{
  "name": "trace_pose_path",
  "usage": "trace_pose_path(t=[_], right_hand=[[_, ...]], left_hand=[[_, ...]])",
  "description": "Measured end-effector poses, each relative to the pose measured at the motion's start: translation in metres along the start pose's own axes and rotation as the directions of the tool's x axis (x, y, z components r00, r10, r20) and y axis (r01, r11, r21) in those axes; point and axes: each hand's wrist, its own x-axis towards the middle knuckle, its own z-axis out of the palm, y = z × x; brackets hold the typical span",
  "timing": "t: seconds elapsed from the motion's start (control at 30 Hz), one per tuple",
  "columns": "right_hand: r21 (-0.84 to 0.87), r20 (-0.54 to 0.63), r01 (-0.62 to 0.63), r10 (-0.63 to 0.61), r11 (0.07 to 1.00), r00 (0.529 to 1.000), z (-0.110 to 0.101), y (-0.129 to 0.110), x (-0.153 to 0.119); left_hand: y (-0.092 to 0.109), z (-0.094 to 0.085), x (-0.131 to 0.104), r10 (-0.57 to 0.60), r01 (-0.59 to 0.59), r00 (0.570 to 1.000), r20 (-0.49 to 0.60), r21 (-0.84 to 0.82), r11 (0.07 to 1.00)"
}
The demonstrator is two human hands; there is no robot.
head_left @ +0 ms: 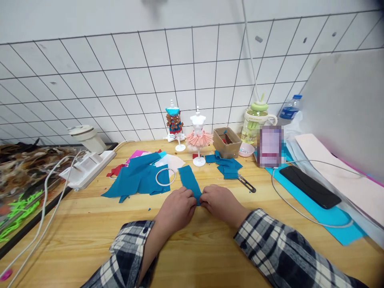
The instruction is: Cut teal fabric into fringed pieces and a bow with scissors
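Note:
A strip of teal fabric point(189, 179) lies on the wooden table, its near end between my two hands. My left hand point(179, 206) pinches that end from the left, fingers curled. From the right, my right hand point(220, 202) grips the same end, its fingertips close to the left ones. What the fingertips do underneath is hidden. Beyond my left hand a larger piece of teal fabric point(135, 176) is spread out, with a white ring point(165, 177) on it. Smaller teal scraps point(229, 166) and a black utility knife point(247, 183) lie past my right hand.
Two small dress forms stand at the back, one with a pink skirt point(199, 139), one in teal and brown point(174, 120). Beside them are a cardboard box point(227, 143), a pink dish point(246, 150) and a drink bottle point(253, 122). A power strip point(90, 170) with cables is left; a black phone point(310, 187) lies right.

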Motion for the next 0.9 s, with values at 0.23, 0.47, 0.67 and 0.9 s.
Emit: trace_pose_path(t=[0.23,0.47,0.67,0.9], right_hand=[[-0.02,-0.004,-0.036,0.036,0.999,0.999,0.003,-0.0029,-0.0007],[-0.007,-0.026,-0.024,0.024,1.0,0.999,0.0056,-0.0032,0.0004],[0.0,-0.024,-0.019,0.019,1.0,1.0,0.0072,-0.0024,0.0008],[0.029,0.003,-0.032,0.032,0.999,0.999,0.0099,-0.002,0.003]], left_hand=[[0.0012,-0.0011,-0.0007,-0.028,0.028,0.998,0.051,0.001,1.0],[0.004,-0.0066,0.0023,-0.066,0.064,0.993,0.093,0.023,0.998],[0.0027,-0.0029,0.0021,-0.114,0.117,0.989,0.091,-0.027,0.993],[0.0007,-0.0001,0.0014,-0.107,0.109,0.993,0.041,-0.043,0.993]])
